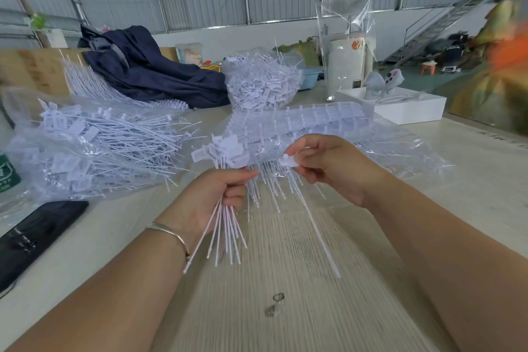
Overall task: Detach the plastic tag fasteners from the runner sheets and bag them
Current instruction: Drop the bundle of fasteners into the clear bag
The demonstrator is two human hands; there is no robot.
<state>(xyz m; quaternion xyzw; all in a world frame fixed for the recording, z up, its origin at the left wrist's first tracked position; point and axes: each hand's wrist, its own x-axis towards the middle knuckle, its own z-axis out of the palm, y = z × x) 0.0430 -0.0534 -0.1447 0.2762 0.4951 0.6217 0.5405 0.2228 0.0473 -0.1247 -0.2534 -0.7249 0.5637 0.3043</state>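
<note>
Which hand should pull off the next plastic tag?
The right hand, probably: it already pinches a fastener at the runner sheet. The left hand is full, gripping a bundle of detached fasteners.

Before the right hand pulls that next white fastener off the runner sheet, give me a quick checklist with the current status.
1. Right hand pinches the head of one white plastic fastener: ok.
2. Left hand grips the bundle of detached white fasteners: ok.
3. White runner sheet stack steadied on the pale wooden table: cannot tell.
4. Clear plastic bag of loose fasteners lies left of the hands: ok.
5. Bag mouth open: cannot tell.
</note>
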